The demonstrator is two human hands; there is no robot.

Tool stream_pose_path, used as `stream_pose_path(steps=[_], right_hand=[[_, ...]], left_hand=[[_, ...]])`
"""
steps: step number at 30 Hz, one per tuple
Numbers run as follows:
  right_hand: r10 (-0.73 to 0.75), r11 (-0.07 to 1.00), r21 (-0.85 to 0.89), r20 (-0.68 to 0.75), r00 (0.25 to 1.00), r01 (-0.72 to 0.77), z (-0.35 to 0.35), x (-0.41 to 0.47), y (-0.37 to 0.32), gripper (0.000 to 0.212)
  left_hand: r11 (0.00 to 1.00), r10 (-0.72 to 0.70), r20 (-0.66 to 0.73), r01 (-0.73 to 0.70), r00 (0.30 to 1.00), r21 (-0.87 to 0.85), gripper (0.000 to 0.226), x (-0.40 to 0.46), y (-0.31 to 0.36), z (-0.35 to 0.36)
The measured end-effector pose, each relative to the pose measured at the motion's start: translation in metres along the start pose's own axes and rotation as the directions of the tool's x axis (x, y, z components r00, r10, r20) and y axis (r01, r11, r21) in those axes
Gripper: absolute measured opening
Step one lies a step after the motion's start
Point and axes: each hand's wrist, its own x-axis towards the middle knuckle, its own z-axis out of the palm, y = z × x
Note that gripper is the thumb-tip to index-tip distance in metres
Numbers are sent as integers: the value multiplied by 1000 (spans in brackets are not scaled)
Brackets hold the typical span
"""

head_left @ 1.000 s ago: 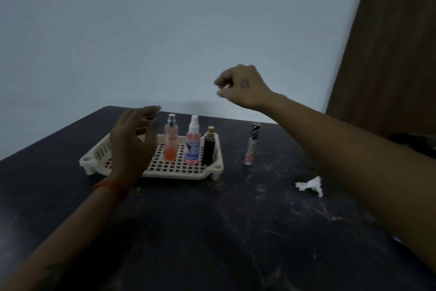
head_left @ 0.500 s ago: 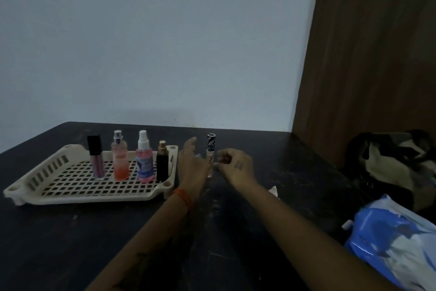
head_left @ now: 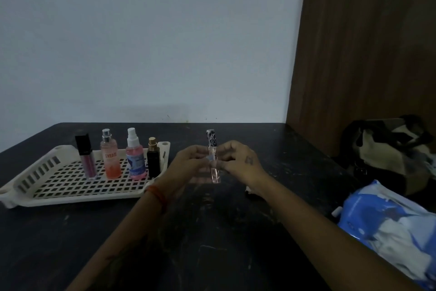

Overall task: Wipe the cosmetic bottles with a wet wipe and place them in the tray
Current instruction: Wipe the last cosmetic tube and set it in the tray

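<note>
both hands (head_left: 218, 164) around slim bottle (head_left: 213, 161), tray (head_left: 70, 187) left

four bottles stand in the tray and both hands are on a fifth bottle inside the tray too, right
Not quite. The head view shows the fifth bottle outside the tray, to its right over the table. Four bottles do stand in the tray, and the left hand and right hand are both at that bottle.
</note>
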Motion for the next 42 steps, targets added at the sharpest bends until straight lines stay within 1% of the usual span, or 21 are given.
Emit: stream_pose_path(steps=[3, 6, 8, 10, 11, 13, 15, 17, 19, 21, 22, 24, 26, 28, 31, 33, 35, 37, 39, 41, 42], right_hand=[[11, 999, -38, 18, 1000, -10, -14, -22, 0, 33], [-2, 994, -105, 12, 1000, 3, -29, -35, 1, 47], [-45, 996, -88, -135, 990, 33, -43, -41, 6, 54], [-107, 968, -247, -272, 956, 38, -51, -46, 16, 50], [-121, 927, -374, -268, 956, 12, -51, -48, 22, 46], [-100, 800, -600, -142, 985, -6, -43, -51, 37, 36], [-71, 730, -682, -29, 997, 33, -36, -51, 47, 23], [-57, 801, -599, -65, 996, 7, -34, -45, 47, 19], [-123, 902, -430, -209, 970, 22, -36, -37, 40, 18], [-301, 916, -366, -358, 884, 164, -32, -31, 25, 17], [-399, 892, -373, -383, 833, 256, -27, -30, 19, 18], [-529, 830, -389, -324, 784, 400, -14, -31, 12, 21], [-575, 790, -384, -196, 794, 477, -3, -36, 12, 18], [-575, 774, -391, -109, 811, 497, 1, -37, 19, 17], [-523, 787, -405, -37, 851, 466, -4, -35, 26, 22], [-552, 777, -393, -49, 833, 492, -8, -35, 24, 21], [-626, 746, -414, -171, 761, 521, -11, -33, 24, 18], [-648, 746, -431, -292, 703, 508, -13, -31, 25, 23], [-688, 706, -458, -257, 679, 541, -11, -32, 27, 22], [-704, 662, -488, -144, 696, 569, -6, -35, 28, 21], [-701, 658, -492, -122, 703, 570, -5, -35, 28, 21]], left_hand=[[999, -44, 73, 45, 996, -15, 14, -6, -1, 10], [995, -56, 83, 63, 995, -78, 17, -10, -10, 19], [990, -67, 70, 75, 995, -123, 17, -11, -16, 20], [988, -78, 61, 85, 995, -131, 16, -9, -21, 19], [988, -78, 58, 85, 995, -130, 16, -8, -22, 19], [986, -75, 49, 82, 996, -147, 15, -7, -24, 18], [985, -61, 49, 68, 997, -158, 14, -6, -25, 19], [987, -33, 60, 42, 998, -155, 13, -6, -28, 19], [984, -9, 70, 22, 997, -176, 14, -7, -29, 20], [982, 4, 79, 11, 997, -189, 15, -6, -30, 20], [983, 10, 82, 5, 997, -181, 15, -7, -30, 20], [986, 20, 83, -7, 996, -165, 14, -7, -31, 21], [985, 31, 83, -16, 996, -169, 17, -6, -32, 21], [986, 42, 94, -26, 995, -164, 19, -6, -32, 21], [991, 49, 118, -34, 992, -127, 17, -5, -32, 22], [994, 51, 113, -40, 992, -98, 17, -5, -32, 23], [998, 46, 96, -41, 994, -55, 18, -4, -32, 24], [998, 51, 79, -49, 996, -28, 17, -4, -31, 26], [997, 78, 76, -77, 994, -14, 17, -4, -30, 28], [995, 99, 95, -98, 991, -21, 19, -6, -29, 29], [995, 96, 106, -94, 990, -23, 20, -7, -28, 29]])
